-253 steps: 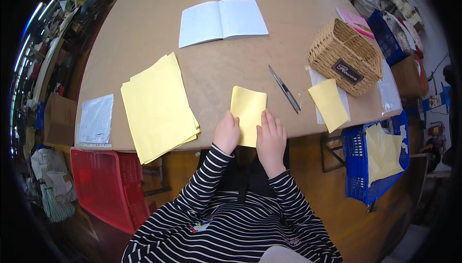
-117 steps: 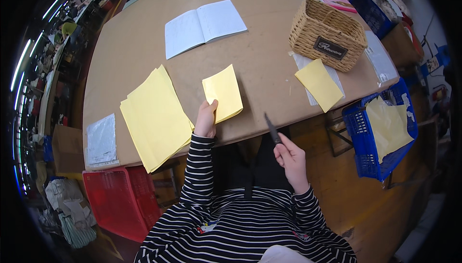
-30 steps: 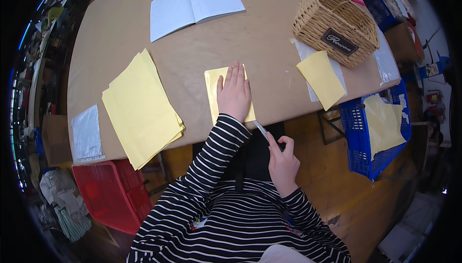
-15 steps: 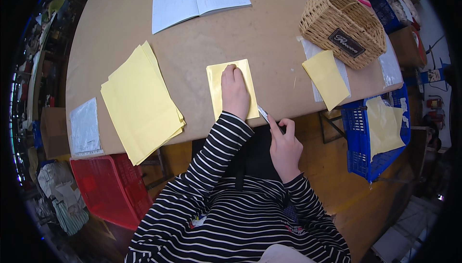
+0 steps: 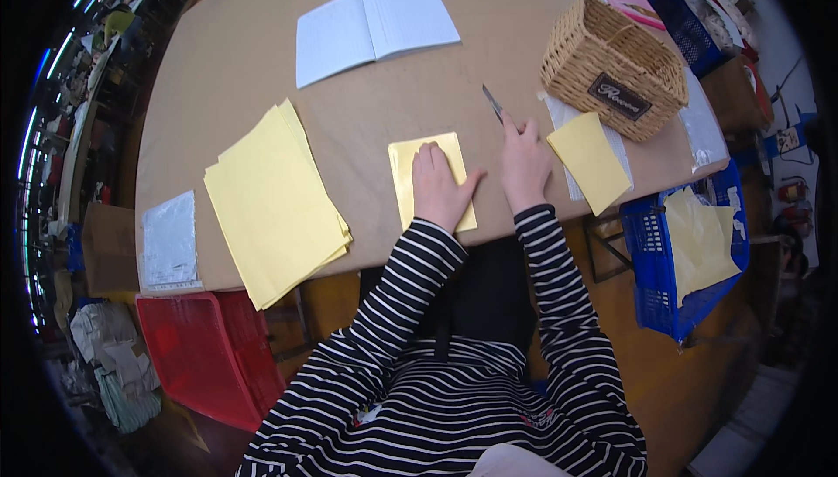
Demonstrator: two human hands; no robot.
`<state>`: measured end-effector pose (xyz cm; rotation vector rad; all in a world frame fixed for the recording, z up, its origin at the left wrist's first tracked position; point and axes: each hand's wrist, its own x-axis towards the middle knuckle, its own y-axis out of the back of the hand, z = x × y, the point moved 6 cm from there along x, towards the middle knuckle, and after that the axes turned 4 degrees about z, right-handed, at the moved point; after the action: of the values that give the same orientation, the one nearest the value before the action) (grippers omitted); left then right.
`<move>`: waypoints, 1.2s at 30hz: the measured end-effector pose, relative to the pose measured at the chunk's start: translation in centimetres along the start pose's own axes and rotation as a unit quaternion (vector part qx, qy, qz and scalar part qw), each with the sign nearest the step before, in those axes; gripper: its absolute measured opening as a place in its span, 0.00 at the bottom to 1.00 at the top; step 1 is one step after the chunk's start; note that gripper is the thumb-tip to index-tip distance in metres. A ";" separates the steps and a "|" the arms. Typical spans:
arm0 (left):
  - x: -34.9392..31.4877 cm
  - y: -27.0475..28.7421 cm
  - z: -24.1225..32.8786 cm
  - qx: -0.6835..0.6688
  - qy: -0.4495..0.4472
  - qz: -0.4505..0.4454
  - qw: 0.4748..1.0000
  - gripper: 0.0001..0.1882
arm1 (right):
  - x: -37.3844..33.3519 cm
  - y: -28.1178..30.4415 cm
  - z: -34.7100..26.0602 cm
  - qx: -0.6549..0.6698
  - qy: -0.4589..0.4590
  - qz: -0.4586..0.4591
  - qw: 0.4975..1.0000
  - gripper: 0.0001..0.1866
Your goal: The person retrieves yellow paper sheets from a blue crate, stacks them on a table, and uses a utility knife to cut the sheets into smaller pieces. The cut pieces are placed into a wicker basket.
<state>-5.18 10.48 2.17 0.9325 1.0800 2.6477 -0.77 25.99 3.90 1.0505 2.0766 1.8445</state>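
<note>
Pressed flat on a small yellow paper sheet (image 5: 403,167) near the table's front edge, my left hand (image 5: 443,187) has its thumb spread to the right. The sheet looks folded or stacked; its layers cannot be made out. To the right, my right hand (image 5: 526,167) is closed around a slim knife (image 5: 493,102), whose narrow metal blade points away from me above the brown table. Its handle is mostly hidden in my fingers. Left of my hands lies a pile of larger yellow sheets (image 5: 275,206). Another small yellow piece (image 5: 591,161) rests right of my right hand.
An open notebook (image 5: 375,32) lies at the far side of the brown table (image 5: 253,67). A wicker basket (image 5: 611,71) stands at the right. Below the edge are a red crate (image 5: 205,346) and a blue crate (image 5: 655,294) with yellow paper. A plastic packet (image 5: 170,237) lies far left.
My right hand has moved from the front edge, beside the sheet's near corner, forward and right over the table with the knife. My left thumb has spread outward; the whole view has shifted slightly.
</note>
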 end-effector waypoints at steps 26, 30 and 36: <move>-3.5 1.8 -5.3 -0.543 0.292 -0.069 0.784 0.13 | -14.4 0.4 -5.4 0.694 -0.192 -0.265 0.642 0.19; -4.4 4.8 -4.5 -0.574 0.327 -0.095 0.745 0.15 | -15.5 0.2 -3.9 0.667 -0.213 -0.276 0.658 0.16; -2.4 10.5 -5.3 -0.596 0.355 -0.037 0.719 0.17 | -16.3 0.9 0.1 0.673 -0.279 -0.232 0.644 0.17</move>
<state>-5.32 -1.12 5.13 -0.4118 -0.6672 2.7557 11.67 16.30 -0.44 0.8465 2.6446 -0.5392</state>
